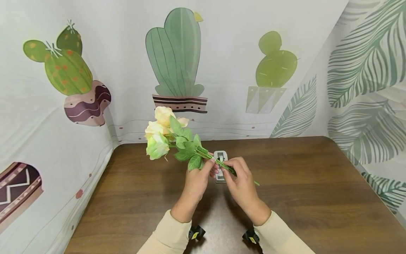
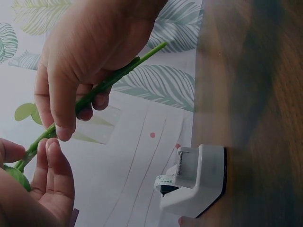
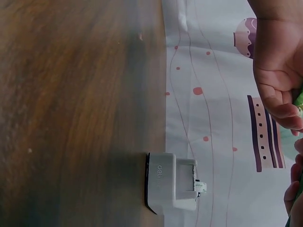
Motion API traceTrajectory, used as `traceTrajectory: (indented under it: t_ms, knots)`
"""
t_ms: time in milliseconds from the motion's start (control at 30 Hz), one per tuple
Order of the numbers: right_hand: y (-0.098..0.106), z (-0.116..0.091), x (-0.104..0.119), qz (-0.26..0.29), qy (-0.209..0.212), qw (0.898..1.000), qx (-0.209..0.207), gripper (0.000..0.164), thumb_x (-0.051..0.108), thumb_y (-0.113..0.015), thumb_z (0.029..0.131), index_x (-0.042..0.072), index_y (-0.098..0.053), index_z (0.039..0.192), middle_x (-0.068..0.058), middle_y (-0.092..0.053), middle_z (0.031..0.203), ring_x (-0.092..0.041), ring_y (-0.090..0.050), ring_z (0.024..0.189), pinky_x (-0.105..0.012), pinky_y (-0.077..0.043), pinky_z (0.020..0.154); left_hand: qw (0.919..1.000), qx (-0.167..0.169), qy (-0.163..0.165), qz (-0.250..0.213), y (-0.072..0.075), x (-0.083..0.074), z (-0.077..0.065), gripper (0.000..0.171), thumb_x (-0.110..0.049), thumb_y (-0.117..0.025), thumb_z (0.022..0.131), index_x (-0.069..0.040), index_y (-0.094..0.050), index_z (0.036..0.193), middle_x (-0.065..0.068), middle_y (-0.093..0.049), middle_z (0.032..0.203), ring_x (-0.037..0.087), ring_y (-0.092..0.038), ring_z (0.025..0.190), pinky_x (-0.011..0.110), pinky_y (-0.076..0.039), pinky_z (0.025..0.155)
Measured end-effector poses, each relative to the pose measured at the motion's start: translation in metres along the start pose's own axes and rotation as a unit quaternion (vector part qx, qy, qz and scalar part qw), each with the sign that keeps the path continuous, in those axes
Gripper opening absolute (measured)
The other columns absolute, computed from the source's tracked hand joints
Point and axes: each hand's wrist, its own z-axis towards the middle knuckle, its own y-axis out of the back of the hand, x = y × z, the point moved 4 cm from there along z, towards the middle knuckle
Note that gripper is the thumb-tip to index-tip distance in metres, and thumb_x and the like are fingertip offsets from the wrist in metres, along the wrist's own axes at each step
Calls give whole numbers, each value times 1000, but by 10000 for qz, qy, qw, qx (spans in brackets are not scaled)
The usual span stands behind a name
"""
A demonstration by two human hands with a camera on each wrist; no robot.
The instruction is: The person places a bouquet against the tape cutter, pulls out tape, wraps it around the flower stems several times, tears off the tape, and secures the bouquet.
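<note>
A small bunch of cream and pale green roses [image 1: 160, 132] slants over the table, blooms to the upper left and stem ends to the lower right. Just below the green leaves [image 1: 187, 150], my left hand [image 1: 197, 181] holds the stems between thumb and fingers. Farther down, my right hand [image 1: 241, 183] pinches the same green stems [image 2: 104, 85], close beside the left fingers. A small shiny patch shows on the stems at the left fingertips; what it is, I cannot tell. Behind and below the hands stands a white tape dispenser [image 3: 163, 184] with a roll in it.
The brown wooden table [image 1: 136, 197] runs back to a white cloth backdrop [image 1: 228, 70] printed with cacti and leaves. Two small black devices with yellow marks, one [image 1: 196, 233] by the left sleeve and one [image 1: 251, 237] by the right, sit near the wrists.
</note>
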Motion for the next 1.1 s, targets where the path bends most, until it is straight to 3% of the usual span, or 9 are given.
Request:
traceTrajectory:
  t_ms: [233, 600, 1100]
  knots:
    - [-2, 0, 2, 136, -7, 9999, 15, 19, 2, -73, 89, 4, -66, 107, -9, -62, 103, -21, -62, 95, -20, -49, 88, 9999, -26, 21, -137, 0, -1, 1, 12, -3, -56, 98, -2, -60, 109, 13, -66, 76, 13, -63, 62, 26, -53, 55]
    - [-4, -1, 3, 199, -78, 9996, 164, 19, 3, -71, 91, 4, -66, 109, -9, -62, 107, -21, -62, 98, -20, -49, 87, 10000, -9, 0, -73, 2, -3, 2, 14, -4, -56, 100, 0, -59, 112, 3, -68, 70, 13, -65, 61, 24, -50, 55]
    - [-7, -5, 5, 289, -207, 9989, 303, 19, 1, -68, 93, 1, -63, 112, -9, -62, 105, -16, -62, 92, -15, -51, 81, 9997, -50, -27, 251, 4, -3, 1, 18, -6, -66, 95, -3, -62, 112, 5, -63, 78, 9, -60, 66, 21, -51, 58]
